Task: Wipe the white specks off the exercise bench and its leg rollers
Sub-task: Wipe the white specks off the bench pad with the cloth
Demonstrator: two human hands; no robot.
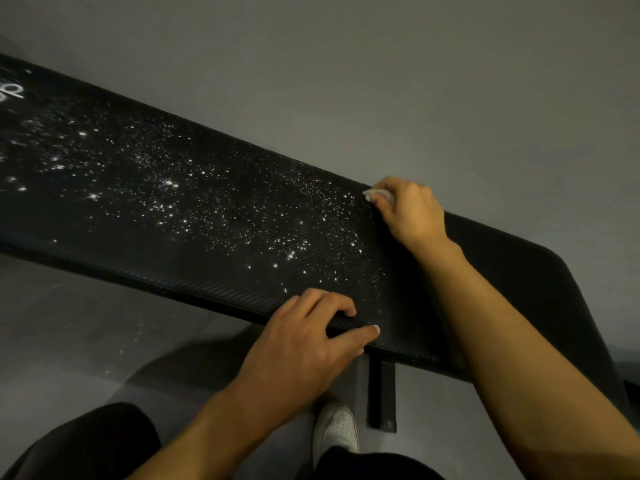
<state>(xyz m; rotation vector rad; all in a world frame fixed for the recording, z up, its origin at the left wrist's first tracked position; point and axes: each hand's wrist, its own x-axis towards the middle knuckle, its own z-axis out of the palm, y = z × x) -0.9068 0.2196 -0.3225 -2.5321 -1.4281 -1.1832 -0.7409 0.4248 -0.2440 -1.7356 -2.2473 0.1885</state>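
Exercise bench (207, 244): padded and ribbed, likely firm and heavy. White specks (242, 216) lie loose over its top. Right hand (408, 213) pinches a soft white wipe (379, 194) at the bench's far edge. Left hand (304, 344) grips its near edge, steadying.

You wear loose black trousers (86, 441), dark cloth over both legs at the bottom of the view, and a white low sneaker (335, 429) with small perforations across its rounded toe. Your forearms are bare from wrist to the edge of the view, and your left hand (304, 344) and right hand (408, 213) carry short, trimmed nails.
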